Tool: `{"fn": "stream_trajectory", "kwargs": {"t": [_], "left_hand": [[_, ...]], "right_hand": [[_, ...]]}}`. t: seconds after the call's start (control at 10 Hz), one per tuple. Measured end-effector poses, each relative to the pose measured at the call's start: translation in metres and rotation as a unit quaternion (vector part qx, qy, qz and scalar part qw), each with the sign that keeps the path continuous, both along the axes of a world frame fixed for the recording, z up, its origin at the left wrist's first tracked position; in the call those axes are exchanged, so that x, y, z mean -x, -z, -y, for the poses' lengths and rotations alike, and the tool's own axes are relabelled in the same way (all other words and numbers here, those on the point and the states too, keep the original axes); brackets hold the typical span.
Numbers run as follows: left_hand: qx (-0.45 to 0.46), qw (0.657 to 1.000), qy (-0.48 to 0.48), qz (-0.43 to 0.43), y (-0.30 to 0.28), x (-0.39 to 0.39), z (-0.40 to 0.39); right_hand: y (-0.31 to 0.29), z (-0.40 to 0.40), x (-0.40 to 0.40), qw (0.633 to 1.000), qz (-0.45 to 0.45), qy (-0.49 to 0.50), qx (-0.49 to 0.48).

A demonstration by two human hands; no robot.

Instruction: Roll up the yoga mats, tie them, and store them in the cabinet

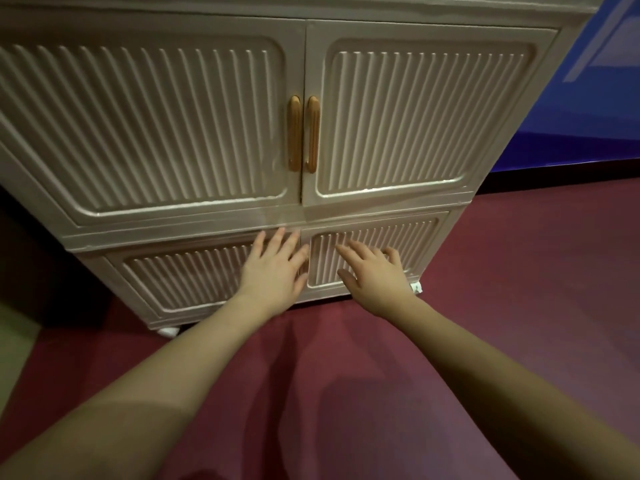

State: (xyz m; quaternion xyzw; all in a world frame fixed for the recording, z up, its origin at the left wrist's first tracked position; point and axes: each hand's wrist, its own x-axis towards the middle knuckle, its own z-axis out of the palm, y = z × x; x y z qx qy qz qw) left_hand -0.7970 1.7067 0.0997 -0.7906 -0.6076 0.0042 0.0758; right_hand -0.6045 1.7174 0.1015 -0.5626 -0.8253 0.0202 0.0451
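A cream cabinet [388, 209] with ribbed double doors fills the upper view. Its upper doors are closed, with two tan handles [304, 133] side by side at the middle seam. The lower pair of doors also looks closed. My left hand [275, 268] lies flat with spread fingers on the lower left door near the seam. My right hand [372, 271] lies flat with straight fingers on the lower right door [419, 237]. Neither hand holds anything. No yoga mat is in view.
Dark red floor [502, 306] stretches in front of and to the right of the cabinet. A blue wall [588, 109] stands behind it on the right. A white caster [168, 331] shows under the cabinet's left corner. A dark gap lies to the left.
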Motion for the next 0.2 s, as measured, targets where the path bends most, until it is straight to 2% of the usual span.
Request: {"fn": "stream_trajectory", "kwargs": {"t": [0.2], "left_hand": [[0.008,0.986,-0.07,0.153,-0.061,0.001,0.025]], "right_hand": [[-0.065,0.021,-0.01,0.999,-0.023,-0.023,0.002]]}}
